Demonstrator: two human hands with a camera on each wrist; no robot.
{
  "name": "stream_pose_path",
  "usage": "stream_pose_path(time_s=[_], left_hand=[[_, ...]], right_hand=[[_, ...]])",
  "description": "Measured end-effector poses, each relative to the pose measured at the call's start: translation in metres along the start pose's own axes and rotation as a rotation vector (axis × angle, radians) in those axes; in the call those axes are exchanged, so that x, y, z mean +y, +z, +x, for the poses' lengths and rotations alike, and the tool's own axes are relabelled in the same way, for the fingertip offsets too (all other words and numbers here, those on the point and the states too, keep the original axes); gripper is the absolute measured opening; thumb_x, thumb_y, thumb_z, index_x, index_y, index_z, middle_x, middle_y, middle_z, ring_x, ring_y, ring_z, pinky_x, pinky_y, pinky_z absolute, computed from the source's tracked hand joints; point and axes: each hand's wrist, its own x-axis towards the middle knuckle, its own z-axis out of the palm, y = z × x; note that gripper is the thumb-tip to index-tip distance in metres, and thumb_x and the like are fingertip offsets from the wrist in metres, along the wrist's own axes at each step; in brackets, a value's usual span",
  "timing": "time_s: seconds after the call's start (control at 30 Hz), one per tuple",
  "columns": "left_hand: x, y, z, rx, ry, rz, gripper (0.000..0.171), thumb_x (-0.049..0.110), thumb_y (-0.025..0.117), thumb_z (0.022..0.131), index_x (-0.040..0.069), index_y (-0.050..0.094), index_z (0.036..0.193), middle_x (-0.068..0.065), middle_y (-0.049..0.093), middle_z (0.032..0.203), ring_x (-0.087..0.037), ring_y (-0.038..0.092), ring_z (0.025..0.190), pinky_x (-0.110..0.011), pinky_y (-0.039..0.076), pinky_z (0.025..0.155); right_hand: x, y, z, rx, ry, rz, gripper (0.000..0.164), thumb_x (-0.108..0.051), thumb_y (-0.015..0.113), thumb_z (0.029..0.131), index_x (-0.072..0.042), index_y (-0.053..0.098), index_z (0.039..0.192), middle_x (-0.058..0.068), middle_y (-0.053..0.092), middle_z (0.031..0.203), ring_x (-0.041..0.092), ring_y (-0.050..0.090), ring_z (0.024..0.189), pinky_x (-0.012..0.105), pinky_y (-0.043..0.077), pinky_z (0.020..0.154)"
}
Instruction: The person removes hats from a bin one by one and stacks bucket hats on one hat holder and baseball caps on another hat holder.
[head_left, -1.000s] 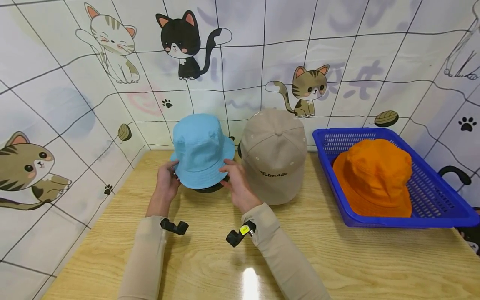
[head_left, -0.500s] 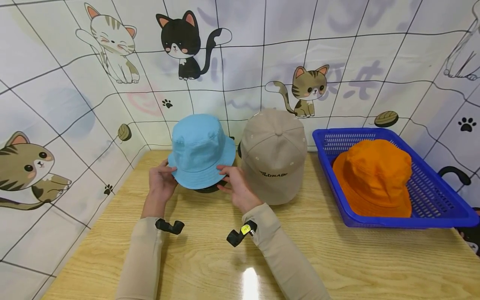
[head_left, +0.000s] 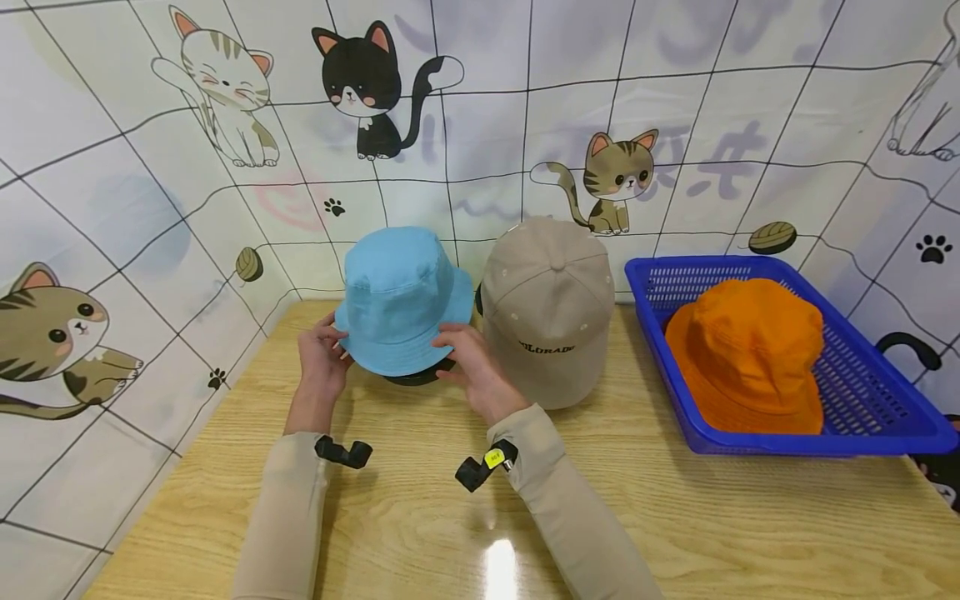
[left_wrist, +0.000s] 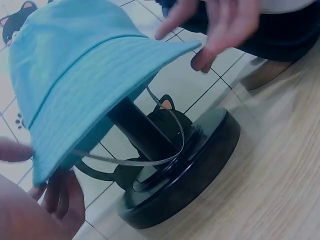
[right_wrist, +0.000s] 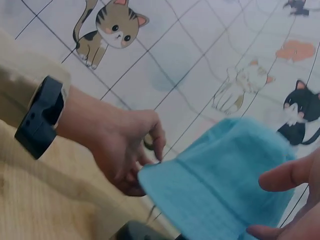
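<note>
A light blue bucket hat (head_left: 393,292) sits on a black stand (left_wrist: 145,130) with a round base, and a thin cord hangs below its brim. My left hand (head_left: 322,371) pinches the left edge of the brim, thumb above and fingers beneath. At the brim's front right is my right hand (head_left: 480,375), its thumb and fingertips spread apart, one finger right at the brim. The right wrist view shows the left hand (right_wrist: 125,150) at one edge of the hat and the right hand (right_wrist: 300,195) in front of the crown.
A beige cap (head_left: 551,308) with dark lettering stands close to the right of the blue hat. Farther right, a blue plastic basket (head_left: 885,417) holds an orange bucket hat (head_left: 750,358). All stand on a wooden table (head_left: 420,517) against a cat-printed wall covering (head_left: 487,108).
My left hand has shifted left to the brim's left edge. My right hand's fingers have spread from the brim. The blue hat has turned and tilted slightly on its stand.
</note>
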Motion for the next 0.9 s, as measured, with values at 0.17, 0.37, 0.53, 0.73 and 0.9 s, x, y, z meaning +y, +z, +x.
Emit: stream_pose_path(time_s=[0.17,0.37,0.53,0.73,0.9], left_hand=[[0.009,0.013,-0.009,0.246,0.122,0.117,0.059,0.007,0.041,0.095,0.018,0.042,0.154,0.006,0.051,0.124,-0.012,0.051,0.104,-0.03,0.042,0.089],[0.021,0.036,-0.028,0.424,0.353,0.205,0.045,0.01,0.056,0.093,0.02,0.048,0.136,0.009,0.046,0.114,-0.008,0.046,0.103,-0.027,0.04,0.092],[0.031,0.062,-0.053,0.402,0.58,0.211,0.042,0.004,0.059,0.091,0.019,0.05,0.129,0.004,0.048,0.122,-0.01,0.044,0.117,-0.027,0.041,0.096],[0.037,0.098,-0.096,0.282,0.836,0.238,0.031,-0.002,0.059,0.092,0.009,0.054,0.12,0.002,0.055,0.117,-0.014,0.05,0.117,-0.031,0.046,0.095],[0.026,0.128,-0.126,0.133,0.996,0.257,0.025,-0.007,0.058,0.088,0.003,0.057,0.111,0.003,0.058,0.106,-0.03,0.056,0.11,-0.032,0.048,0.088]], right_hand=[[-0.021,0.005,-0.022,-0.048,-0.066,-0.086,0.072,-0.017,0.061,0.094,-0.013,0.033,0.16,0.009,0.018,0.171,0.035,0.02,0.158,0.061,0.033,0.12],[-0.045,0.006,-0.049,-0.122,-0.187,-0.119,0.071,-0.016,0.059,0.097,-0.011,0.031,0.161,0.014,0.016,0.171,0.035,0.027,0.156,0.059,0.032,0.122],[-0.065,-0.005,-0.069,-0.249,-0.415,-0.151,0.05,-0.007,0.054,0.1,-0.001,0.049,0.149,0.017,0.04,0.161,0.039,0.047,0.145,0.052,0.046,0.115],[-0.087,-0.04,-0.092,-0.219,-0.683,-0.242,0.027,-0.004,0.052,0.102,0.006,0.064,0.124,0.021,0.062,0.138,0.026,0.069,0.118,0.037,0.059,0.095],[-0.101,-0.088,-0.107,-0.112,-0.808,-0.32,0.021,-0.001,0.053,0.103,0.009,0.067,0.115,0.02,0.065,0.129,0.013,0.072,0.098,0.03,0.061,0.085]])
